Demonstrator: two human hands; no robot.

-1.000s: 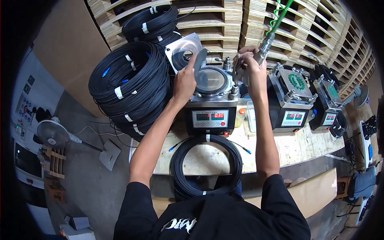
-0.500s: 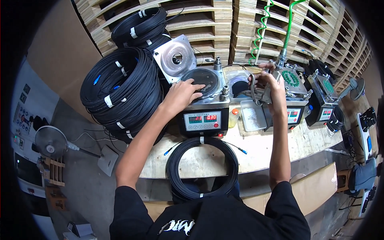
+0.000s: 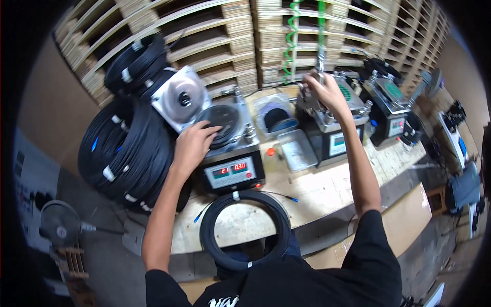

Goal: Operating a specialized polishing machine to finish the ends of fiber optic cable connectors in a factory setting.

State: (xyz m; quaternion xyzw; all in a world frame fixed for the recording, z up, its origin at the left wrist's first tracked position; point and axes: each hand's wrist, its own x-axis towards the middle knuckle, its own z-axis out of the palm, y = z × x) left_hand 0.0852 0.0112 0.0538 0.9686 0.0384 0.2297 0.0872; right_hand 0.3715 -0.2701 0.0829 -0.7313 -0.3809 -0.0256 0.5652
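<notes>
My left hand (image 3: 193, 144) rests with fingers apart on the near left part of the round black polishing pad (image 3: 224, 121) on top of the nearest polishing machine (image 3: 232, 173). This machine's square metal lid (image 3: 181, 97) leans tilted beside the pad, against the cable coils. My right hand (image 3: 327, 96) is closed around a metal air gun (image 3: 320, 65) hanging from a green hose (image 3: 321, 20). The gun is blurred and partly hidden by my fingers, in front of the second machine (image 3: 335, 140) with green parts on its top.
Large black cable coils (image 3: 146, 153) are stacked at left. One coil (image 3: 208, 230) with blue connectors lies at the table's front edge. Between the machines stand a clear tray (image 3: 297, 151), a tub (image 3: 273, 115) and an orange-capped bottle (image 3: 270, 152). Wooden pallets (image 3: 220, 38) rise behind.
The view has swung, shifting the table contents leftward. My right hand has lifted away with the air gun, toward the back. My left hand stays at the pad.
</notes>
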